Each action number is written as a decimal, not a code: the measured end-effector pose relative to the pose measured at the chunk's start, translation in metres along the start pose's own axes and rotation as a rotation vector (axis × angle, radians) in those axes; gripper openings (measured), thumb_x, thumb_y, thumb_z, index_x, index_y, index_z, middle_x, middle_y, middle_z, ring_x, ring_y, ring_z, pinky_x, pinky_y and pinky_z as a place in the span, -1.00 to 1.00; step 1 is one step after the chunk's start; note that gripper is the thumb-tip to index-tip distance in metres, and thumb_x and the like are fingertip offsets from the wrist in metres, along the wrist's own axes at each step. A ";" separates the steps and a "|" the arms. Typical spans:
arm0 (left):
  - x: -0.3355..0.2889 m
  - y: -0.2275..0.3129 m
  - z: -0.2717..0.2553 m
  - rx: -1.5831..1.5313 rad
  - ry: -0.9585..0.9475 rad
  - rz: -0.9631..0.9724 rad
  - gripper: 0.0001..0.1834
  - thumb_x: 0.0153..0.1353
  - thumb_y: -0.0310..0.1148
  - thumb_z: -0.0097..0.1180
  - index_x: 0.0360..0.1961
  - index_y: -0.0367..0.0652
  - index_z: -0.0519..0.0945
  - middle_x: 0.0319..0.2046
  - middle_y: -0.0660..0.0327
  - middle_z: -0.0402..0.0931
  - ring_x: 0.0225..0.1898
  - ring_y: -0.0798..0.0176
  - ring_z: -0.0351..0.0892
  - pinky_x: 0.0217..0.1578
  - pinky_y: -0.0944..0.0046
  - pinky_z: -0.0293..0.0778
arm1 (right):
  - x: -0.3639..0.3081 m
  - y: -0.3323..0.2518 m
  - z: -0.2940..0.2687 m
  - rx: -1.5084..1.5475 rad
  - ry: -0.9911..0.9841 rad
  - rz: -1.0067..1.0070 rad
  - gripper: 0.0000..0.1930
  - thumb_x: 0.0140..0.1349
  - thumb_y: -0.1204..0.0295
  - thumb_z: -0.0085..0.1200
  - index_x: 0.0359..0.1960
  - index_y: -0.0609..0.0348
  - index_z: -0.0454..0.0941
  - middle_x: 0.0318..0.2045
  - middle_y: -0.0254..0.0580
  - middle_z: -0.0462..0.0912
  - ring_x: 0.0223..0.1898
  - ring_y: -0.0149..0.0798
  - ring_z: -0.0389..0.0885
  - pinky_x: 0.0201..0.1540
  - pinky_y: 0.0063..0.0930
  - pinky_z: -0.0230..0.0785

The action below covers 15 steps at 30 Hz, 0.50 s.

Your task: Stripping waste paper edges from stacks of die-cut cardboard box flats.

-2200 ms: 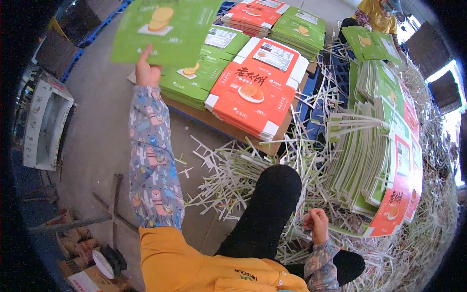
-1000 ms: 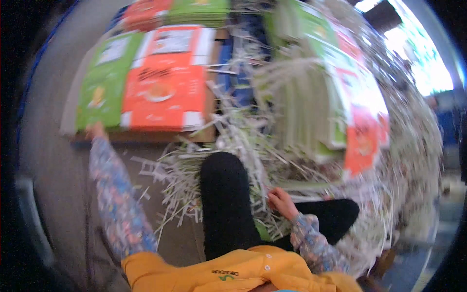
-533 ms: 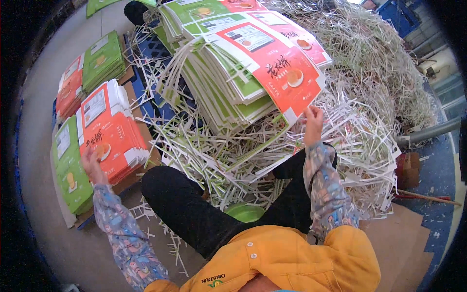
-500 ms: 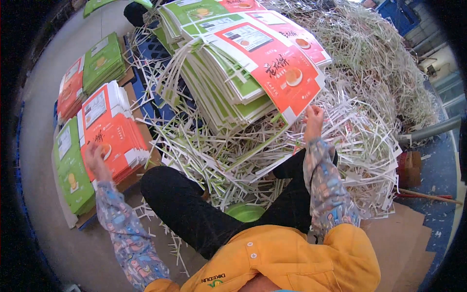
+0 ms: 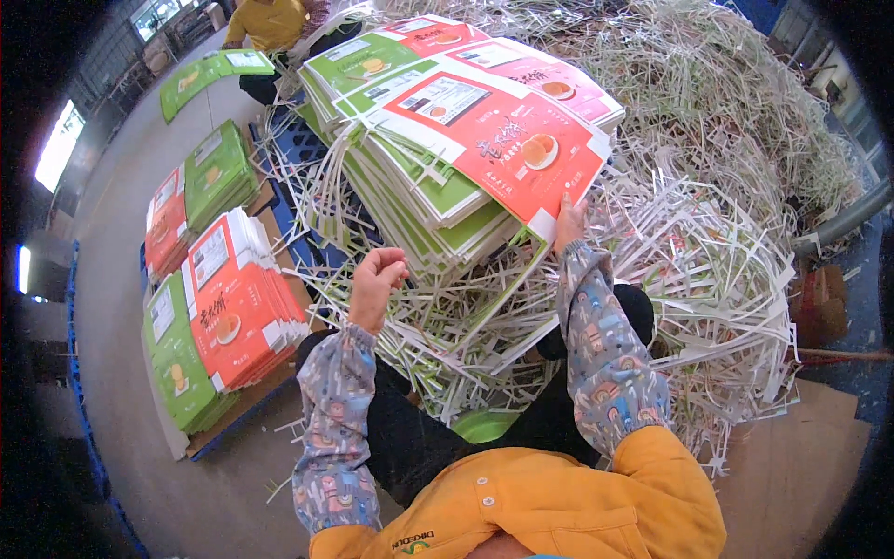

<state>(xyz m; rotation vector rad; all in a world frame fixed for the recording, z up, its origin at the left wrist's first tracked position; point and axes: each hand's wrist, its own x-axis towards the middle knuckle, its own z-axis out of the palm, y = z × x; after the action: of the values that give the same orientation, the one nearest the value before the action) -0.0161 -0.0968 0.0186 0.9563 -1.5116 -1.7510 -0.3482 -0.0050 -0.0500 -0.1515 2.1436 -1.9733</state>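
A tall stack of flat printed carton sheets (image 5: 424,200), green and orange-red with white borders, stands in front of me. On its top lies an orange-red sheet (image 5: 498,154) showing a round pastry picture, its near corner jutting out over the scraps. At that corner my right hand (image 5: 570,225) has its fingers closed on the sheet's edge. My left hand (image 5: 375,289) hovers left of the stack's near end, fingers curled in a loose pinch, with nothing visible in them. To the left, a lower pile of orange-red sheets (image 5: 240,298) lies beside a pile of green sheets (image 5: 175,359).
Shredded paper strips (image 5: 689,270) heap around the stack and rise into a large mound (image 5: 717,102) at the far right. More green sheets (image 5: 219,177) lie farther left. A person in yellow (image 5: 268,23) sits at the back. A green bowl-like thing (image 5: 484,426) shows between my legs.
My left hand has moved right, away from the left piles toward the tall stack. My right hand has shifted slightly left onto the sheet's corner. The view has tilted up.
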 end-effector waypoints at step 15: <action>-0.014 -0.015 0.037 -0.125 -0.636 -0.259 -0.32 0.04 -0.09 0.06 0.10 -0.29 0.21 -0.02 0.17 0.33 -0.03 0.32 0.33 -0.05 0.34 0.27 | -0.154 -0.019 -0.010 0.787 -0.360 0.294 -0.72 0.13 0.53 -0.10 -0.11 0.14 0.21 -0.30 -0.24 0.48 -0.39 -0.35 0.54 -0.43 -0.47 0.49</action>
<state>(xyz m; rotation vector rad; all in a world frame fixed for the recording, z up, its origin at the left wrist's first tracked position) -0.0398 -0.0628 0.0089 0.5688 -1.6706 -2.4666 -0.2027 0.0379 -0.0160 -0.0444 1.0081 -2.2249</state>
